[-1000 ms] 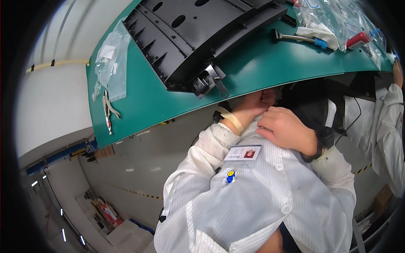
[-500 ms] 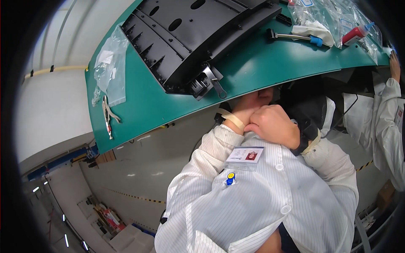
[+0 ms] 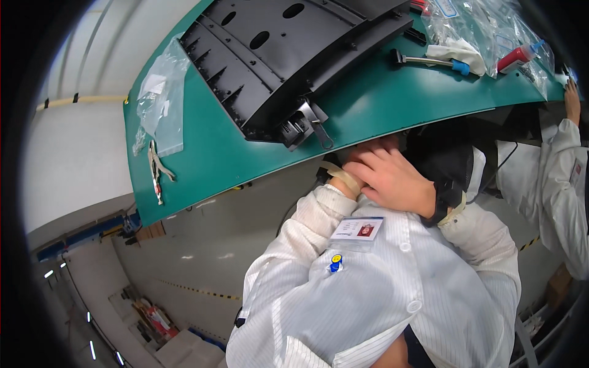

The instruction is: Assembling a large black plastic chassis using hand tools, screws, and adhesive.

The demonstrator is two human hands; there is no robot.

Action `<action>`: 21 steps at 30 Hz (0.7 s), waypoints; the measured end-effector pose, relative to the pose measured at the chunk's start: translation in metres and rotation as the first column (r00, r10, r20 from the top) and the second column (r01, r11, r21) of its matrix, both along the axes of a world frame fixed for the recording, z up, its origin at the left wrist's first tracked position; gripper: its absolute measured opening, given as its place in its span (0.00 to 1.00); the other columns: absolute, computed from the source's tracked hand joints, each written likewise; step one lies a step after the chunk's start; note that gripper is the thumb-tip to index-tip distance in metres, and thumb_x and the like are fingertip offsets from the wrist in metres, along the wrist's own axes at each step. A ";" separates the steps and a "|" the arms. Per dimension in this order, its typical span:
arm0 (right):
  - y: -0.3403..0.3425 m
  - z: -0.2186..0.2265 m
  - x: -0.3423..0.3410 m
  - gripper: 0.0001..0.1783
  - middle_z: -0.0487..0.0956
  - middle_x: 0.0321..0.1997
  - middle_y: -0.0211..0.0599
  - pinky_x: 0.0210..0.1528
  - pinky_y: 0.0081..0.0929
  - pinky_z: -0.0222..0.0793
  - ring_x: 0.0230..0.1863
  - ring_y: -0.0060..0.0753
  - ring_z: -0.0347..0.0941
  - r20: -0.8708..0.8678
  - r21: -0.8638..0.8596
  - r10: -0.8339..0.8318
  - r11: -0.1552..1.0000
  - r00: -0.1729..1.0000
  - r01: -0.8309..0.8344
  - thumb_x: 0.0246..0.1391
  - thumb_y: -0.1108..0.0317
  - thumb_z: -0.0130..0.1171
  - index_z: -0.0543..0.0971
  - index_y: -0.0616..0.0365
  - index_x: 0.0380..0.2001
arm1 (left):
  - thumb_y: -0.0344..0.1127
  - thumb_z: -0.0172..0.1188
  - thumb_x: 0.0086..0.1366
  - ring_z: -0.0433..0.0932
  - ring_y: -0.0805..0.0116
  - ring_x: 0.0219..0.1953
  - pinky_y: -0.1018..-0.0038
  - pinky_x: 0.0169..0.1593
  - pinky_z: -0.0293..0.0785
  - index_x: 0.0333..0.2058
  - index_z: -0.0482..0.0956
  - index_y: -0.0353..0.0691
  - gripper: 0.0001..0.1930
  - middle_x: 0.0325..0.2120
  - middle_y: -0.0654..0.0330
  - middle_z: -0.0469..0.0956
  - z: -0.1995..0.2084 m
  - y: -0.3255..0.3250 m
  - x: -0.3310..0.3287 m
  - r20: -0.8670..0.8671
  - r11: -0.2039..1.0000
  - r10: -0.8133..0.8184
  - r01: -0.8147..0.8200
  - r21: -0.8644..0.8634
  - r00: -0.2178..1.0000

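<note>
Just below the near edge of the green table (image 3: 233, 168), my two hands lie one over the other in front of my body. My right hand (image 3: 396, 178) is on top, palm down, with its fingers stretched across the left one. Of my left hand (image 3: 348, 157) little shows; its fingers are hidden under the right hand and by the table edge. Tape and a dark band go round each wrist. Nearest to the hands on the table is a large black panel (image 3: 294, 46), with a metal latch (image 3: 304, 126) at its near corner.
Locking pliers (image 3: 156, 172) and a clear plastic bag (image 3: 165, 98) lie at left. At right are a blue-handled tool (image 3: 432, 62), a white cloth (image 3: 457, 55), a red bottle (image 3: 515, 58) and more bags (image 3: 454, 24). Another person's sleeve (image 3: 561, 165) is at the far right.
My right hand has gone from curled fingers to stretched-out ones over the left hand, and has moved slightly. The things on the table are as before.
</note>
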State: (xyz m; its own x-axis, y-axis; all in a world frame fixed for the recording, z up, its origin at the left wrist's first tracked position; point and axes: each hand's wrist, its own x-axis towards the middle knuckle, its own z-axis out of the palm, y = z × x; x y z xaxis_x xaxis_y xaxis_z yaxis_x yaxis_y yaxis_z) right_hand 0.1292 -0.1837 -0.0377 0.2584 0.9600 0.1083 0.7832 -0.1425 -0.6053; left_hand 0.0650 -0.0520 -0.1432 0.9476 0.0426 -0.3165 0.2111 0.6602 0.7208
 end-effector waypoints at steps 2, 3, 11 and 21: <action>0.003 0.005 0.002 0.37 0.74 0.64 0.35 0.70 0.48 0.55 0.68 0.43 0.65 0.054 0.018 0.076 0.997 0.996 -0.077 0.46 0.62 0.76 0.76 0.50 0.61 | 0.41 0.52 0.76 0.72 0.69 0.55 0.74 0.59 0.69 0.59 0.69 0.43 0.18 0.53 0.59 0.71 -0.012 -0.006 -0.009 0.031 0.996 0.050 -0.048 -0.068 0.998; 0.004 0.001 0.001 0.37 0.74 0.64 0.35 0.70 0.48 0.55 0.68 0.43 0.65 0.055 0.029 0.088 0.996 0.995 -0.089 0.46 0.62 0.76 0.76 0.50 0.61 | 0.42 0.52 0.77 0.72 0.68 0.57 0.74 0.60 0.69 0.61 0.68 0.43 0.19 0.55 0.59 0.71 -0.017 -0.008 -0.013 0.039 0.994 0.072 -0.068 -0.085 0.997; -0.001 -0.011 0.000 0.31 0.78 0.55 0.28 0.60 0.40 0.63 0.60 0.35 0.73 0.128 0.070 0.069 0.994 0.989 -0.078 0.45 0.61 0.76 0.80 0.50 0.55 | 0.43 0.52 0.77 0.72 0.64 0.66 0.70 0.69 0.67 0.68 0.66 0.44 0.25 0.63 0.54 0.73 -0.040 -0.019 -0.022 0.097 0.998 0.051 -0.055 0.030 0.994; -0.011 -0.013 0.025 0.23 0.83 0.49 0.45 0.52 0.40 0.75 0.48 0.52 0.80 -0.341 0.160 -0.012 0.984 0.940 0.071 0.50 0.70 0.72 0.83 0.59 0.51 | 0.41 0.54 0.73 0.72 0.59 0.66 0.65 0.66 0.69 0.62 0.74 0.46 0.21 0.60 0.53 0.75 -0.096 -0.029 0.003 0.129 0.307 -0.508 0.039 0.951 0.852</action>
State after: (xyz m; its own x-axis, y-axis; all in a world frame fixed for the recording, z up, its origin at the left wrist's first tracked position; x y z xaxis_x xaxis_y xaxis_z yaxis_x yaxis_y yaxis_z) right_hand 0.1538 -0.1945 -0.0504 0.3472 0.9230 0.1662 0.5237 -0.0438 -0.8508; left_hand 0.0682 -0.0806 -0.2397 0.9741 -0.2139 0.0734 -0.1711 -0.4847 0.8578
